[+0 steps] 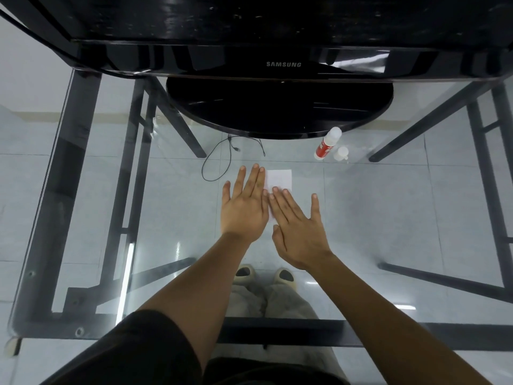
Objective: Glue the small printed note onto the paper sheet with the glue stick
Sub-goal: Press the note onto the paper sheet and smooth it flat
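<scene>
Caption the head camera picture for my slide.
Left hand and right hand lie flat on a white paper on a glass table; glue stick and white cap near the monitor stand.

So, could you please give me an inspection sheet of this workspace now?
Surface: glass table, transparent, black frame.
Job's things: paper sheet flat under both hands; glue stick near the monitor base, white cap beside it; note not discernible.
Clutter: monitor at the far edge.
Grips: left hand and right hand open, flat on the sheet.
Cables: thin black cable looped left of the hands.
Surroundings: tiled floor and feet seen through the glass.
</scene>
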`<state>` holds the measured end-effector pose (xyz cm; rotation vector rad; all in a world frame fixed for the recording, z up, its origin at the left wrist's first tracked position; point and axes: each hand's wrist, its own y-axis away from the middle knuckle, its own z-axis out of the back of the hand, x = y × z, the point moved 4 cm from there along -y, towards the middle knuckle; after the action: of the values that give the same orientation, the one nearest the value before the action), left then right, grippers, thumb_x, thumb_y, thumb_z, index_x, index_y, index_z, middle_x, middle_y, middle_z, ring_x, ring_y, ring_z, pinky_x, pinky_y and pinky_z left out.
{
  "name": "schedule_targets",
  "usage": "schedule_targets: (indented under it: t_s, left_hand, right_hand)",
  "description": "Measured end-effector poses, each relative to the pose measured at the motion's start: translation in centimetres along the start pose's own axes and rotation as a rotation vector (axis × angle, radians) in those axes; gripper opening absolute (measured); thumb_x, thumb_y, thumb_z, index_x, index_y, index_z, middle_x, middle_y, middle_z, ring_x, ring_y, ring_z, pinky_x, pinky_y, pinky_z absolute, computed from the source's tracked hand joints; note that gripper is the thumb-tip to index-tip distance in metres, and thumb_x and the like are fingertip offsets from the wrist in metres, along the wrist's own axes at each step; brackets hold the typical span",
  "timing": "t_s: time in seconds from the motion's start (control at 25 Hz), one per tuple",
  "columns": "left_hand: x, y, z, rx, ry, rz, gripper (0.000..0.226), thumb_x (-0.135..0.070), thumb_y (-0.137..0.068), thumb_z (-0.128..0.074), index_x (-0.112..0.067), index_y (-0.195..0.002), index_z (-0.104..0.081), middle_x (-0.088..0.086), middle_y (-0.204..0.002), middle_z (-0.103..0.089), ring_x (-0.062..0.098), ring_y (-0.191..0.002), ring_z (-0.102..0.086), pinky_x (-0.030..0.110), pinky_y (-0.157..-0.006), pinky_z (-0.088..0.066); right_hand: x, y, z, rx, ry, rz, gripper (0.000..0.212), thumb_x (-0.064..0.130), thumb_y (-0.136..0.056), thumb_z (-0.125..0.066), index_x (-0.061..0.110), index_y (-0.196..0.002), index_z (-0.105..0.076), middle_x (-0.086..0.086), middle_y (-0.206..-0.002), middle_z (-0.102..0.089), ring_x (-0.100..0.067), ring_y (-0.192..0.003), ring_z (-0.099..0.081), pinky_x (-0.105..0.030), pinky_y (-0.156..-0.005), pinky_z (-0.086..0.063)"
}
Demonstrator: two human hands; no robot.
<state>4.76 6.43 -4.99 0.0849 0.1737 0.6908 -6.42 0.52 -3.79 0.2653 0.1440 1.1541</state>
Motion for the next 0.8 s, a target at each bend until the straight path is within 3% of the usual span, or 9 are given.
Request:
schedule_targets:
  t_s: [0.24,0.48,0.64,0.8]
  left_hand:
    - [-0.1,0.0,0.2,0.000,0.015,-0.002,0.057,-0.041,-0.095,0.002,-0.020,-0.148,-0.001,-0.002,-0.157,-0.009,0.020,-0.144,0.000,0.041,-0.113,-0.003]
    - [-0.1,0.1,0.2,-0.006,0.035,-0.005,0.058,-0.041,-0.094,0.004,-0.021,-0.148,-0.002,-0.003,-0.157,-0.009,0.020,-0.144,0.001,0.041,-0.113,-0.002]
    - [0.0,0.0,0.1,-0.002,0.007,-0.006,0.058,-0.043,-0.094,0.006,-0.021,-0.148,-0.002,-0.002,-0.157,-0.009,0.020,-0.144,0.001,0.040,-0.112,-0.001]
    - [0.2,0.0,0.0,0.003,0.017,-0.011,0.056,-0.042,-0.096,0.000,-0.021,-0.148,-0.001,-0.003,-0.157,-0.009,0.020,-0.144,0.001,0.041,-0.112,0.001]
  right_hand:
    - [-0.8,2.6,0.2,0.080,0.027,0.152,0.062,0.049,-0.091,-0.005,0.022,-0.145,0.009,0.003,-0.148,0.017,-0.016,-0.134,0.022,-0.048,-0.100,0.032]
    - [-2.0,3.4,0.5,0.124,-0.012,0.230,0.062,0.051,-0.091,0.002,0.024,-0.146,0.006,0.008,-0.148,0.017,-0.011,-0.135,0.019,-0.046,-0.100,0.033]
    - [-2.1,2.2,0.8,0.106,-0.026,0.214,0.058,0.053,-0.088,0.010,0.027,-0.139,0.020,0.008,-0.148,0.022,-0.012,-0.136,0.024,-0.045,-0.101,0.032]
    - [-2.5,2.0,0.5,0.076,0.024,0.208,0.061,0.051,-0.091,0.004,0.025,-0.145,0.004,0.005,-0.152,0.007,-0.015,-0.140,0.011,-0.049,-0.106,0.023]
